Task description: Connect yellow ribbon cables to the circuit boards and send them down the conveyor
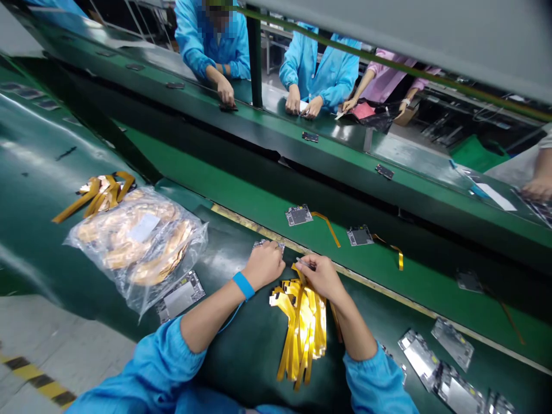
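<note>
At the bench's far edge, my left hand [264, 267], wearing a blue wrist strap [244, 286], is closed on a circuit board [280, 248], most of which its fingers cover. Close beside it on the right, my right hand [323, 280] pinches a thin grey tool that looks like tweezers [305, 264]. The end of a gold flex cable [295, 268] shows just below the tool's tip; whether the tip grips it I cannot tell. Under my right hand lies a fanned pile of gold flex cables [304, 328].
A clear plastic bag [142, 236] of flex cables lies left, with loose cables [101, 192] behind and a board [181, 296] beside it. Several boards [457, 385] lie right. On the green conveyor [259, 201] are boards with cables attached [299, 215]. Co-workers [321, 69] work across the line.
</note>
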Demonstrator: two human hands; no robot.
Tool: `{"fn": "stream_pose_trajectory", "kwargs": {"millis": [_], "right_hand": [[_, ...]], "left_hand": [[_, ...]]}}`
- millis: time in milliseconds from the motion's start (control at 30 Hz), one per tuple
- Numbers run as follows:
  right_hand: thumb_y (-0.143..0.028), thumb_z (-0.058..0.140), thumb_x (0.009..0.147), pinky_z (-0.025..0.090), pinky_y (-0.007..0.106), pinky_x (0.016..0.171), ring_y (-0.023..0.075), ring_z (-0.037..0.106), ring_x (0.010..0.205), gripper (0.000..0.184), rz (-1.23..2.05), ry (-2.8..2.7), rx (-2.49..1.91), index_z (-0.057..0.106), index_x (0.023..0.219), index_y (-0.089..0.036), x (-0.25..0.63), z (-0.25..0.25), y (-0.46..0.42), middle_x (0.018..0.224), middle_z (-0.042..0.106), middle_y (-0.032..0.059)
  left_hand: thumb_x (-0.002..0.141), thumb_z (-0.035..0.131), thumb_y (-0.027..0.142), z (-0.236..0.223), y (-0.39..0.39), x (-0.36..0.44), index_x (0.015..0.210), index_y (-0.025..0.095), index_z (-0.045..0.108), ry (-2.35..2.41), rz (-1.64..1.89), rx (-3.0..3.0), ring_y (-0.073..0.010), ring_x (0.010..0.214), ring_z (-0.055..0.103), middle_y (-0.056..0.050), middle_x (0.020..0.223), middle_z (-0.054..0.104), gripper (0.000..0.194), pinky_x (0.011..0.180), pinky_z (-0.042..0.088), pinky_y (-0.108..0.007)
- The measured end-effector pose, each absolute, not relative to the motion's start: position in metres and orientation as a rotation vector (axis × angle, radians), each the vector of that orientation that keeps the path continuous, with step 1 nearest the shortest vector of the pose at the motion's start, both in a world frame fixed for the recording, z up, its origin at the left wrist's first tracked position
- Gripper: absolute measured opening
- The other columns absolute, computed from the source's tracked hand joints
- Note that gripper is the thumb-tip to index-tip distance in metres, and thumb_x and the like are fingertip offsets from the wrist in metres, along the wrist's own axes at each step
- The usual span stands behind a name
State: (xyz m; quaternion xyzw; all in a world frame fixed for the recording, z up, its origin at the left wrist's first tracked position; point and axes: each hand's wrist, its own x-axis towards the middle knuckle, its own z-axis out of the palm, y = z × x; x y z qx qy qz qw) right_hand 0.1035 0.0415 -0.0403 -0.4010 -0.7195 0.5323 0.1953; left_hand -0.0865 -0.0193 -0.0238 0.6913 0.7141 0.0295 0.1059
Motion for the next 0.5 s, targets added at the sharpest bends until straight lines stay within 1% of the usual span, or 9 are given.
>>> {"fn": "stream_pose_trajectory", "kwargs": {"millis": [100,200,267,367,433,500], "right_hand": [[-0.05,0.062,0.086,0.041,0.026,0.061,0.0153,0.055,0.063,0.034,1.433,-2.073,-1.111,0.064,0.074,-0.019,0.097,-0.04,0.045,0.068,0.064,0.0003],[-0.046,0.06,0.088,0.042,0.027,0.063,0.0167,0.059,0.065,0.03,1.336,-2.12,-1.148,0.066,0.077,-0.018,0.088,-0.042,0.048,0.071,0.068,0.0017],[-0.042,0.06,0.088,0.043,0.027,0.064,0.018,0.062,0.068,0.027,1.271,-2.147,-1.205,0.069,0.079,-0.018,0.082,-0.044,0.049,0.073,0.072,0.0028],[-0.037,0.062,0.088,0.044,0.028,0.065,0.0201,0.067,0.071,0.023,1.188,-2.209,-1.279,0.072,0.081,-0.019,0.075,-0.047,0.05,0.077,0.075,0.0041],[-0.036,0.063,0.088,0.044,0.029,0.066,0.0212,0.068,0.072,0.021,1.145,-2.252,-1.315,0.073,0.081,-0.019,0.072,-0.05,0.051,0.077,0.076,0.0046],[-0.036,0.063,0.088,0.045,0.029,0.066,0.0222,0.069,0.072,0.02,1.115,-2.271,-1.348,0.074,0.081,-0.02,0.069,-0.051,0.051,0.078,0.077,0.0051]], "left_hand": [[0.093,0.051,0.017,-0.025,-0.027,-0.097,0.088,0.015,0.07,1.992,0.215,2.102,-0.026,0.096,0.065,-0.012,0.094,0.069,0.019,0.088,0.053,-0.037],[0.096,0.049,0.016,-0.028,-0.043,-0.107,0.091,0.017,0.069,1.883,0.391,2.194,-0.0245,0.096,0.063,-0.01,0.097,0.067,0.02,0.091,0.052,-0.038],[0.097,0.048,0.017,-0.03,-0.054,-0.111,0.1,0.017,0.07,1.856,0.469,2.267,-0.0264,0.104,0.061,-0.011,0.107,0.067,0.022,0.094,0.051,-0.042],[0.097,0.05,0.017,-0.035,-0.066,-0.113,0.111,0.018,0.07,1.819,0.53,2.361,-0.03,0.122,0.056,-0.013,0.125,0.065,0.025,0.106,0.048,-0.049],[0.097,0.051,0.017,-0.038,-0.07,-0.113,0.115,0.018,0.07,1.803,0.55,2.385,-0.0307,0.129,0.053,-0.014,0.132,0.062,0.026,0.114,0.044,-0.052],[0.096,0.053,0.016,-0.042,-0.072,-0.113,0.119,0.017,0.069,1.801,0.552,2.388,-0.0315,0.134,0.051,-0.015,0.136,0.061,0.028,0.117,0.043,-0.053]]}}
